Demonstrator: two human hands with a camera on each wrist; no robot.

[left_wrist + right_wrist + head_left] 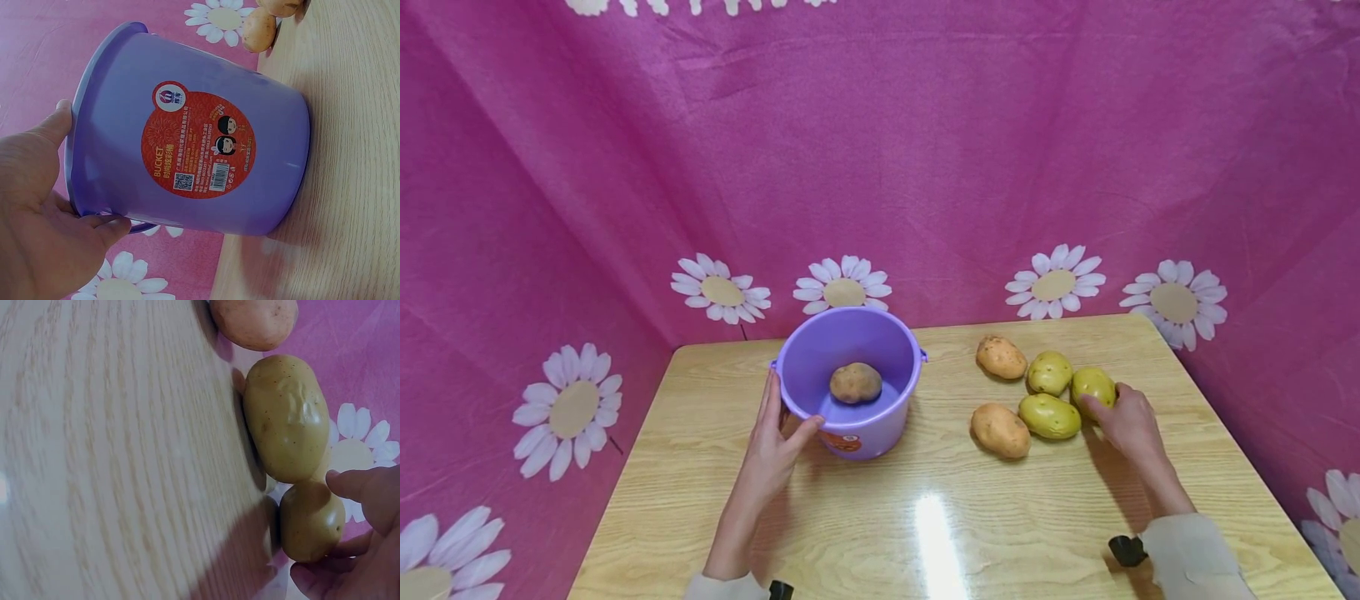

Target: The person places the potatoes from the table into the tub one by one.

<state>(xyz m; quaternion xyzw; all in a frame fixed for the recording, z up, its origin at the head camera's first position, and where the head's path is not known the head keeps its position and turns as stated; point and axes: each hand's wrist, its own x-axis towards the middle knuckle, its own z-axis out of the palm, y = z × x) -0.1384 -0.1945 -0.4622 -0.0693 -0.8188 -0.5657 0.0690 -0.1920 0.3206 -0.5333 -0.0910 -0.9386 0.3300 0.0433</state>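
A purple plastic bucket (891, 425) stands upright on the table, a brown potato (856, 383) lying inside it. My left hand (771, 446) holds the bucket's rim at the near left, thumb at the front and fingers along the side. At the right, my right hand (1131, 423) grips a green potato (1093, 385), thumb on one side and fingers on the other. Two more green potatoes, a rounder one (1049, 372) and a longer one (1049, 417), lie beside it. In the right wrist view the longer potato (287, 419) has wrinkled skin.
Two tan potatoes lie left of the green ones, one at the back (1002, 357) and one nearer (1001, 431). A wooden table (850, 525) bears everything. Behind and beside it hangs a magenta cloth (925, 167) with white flowers.
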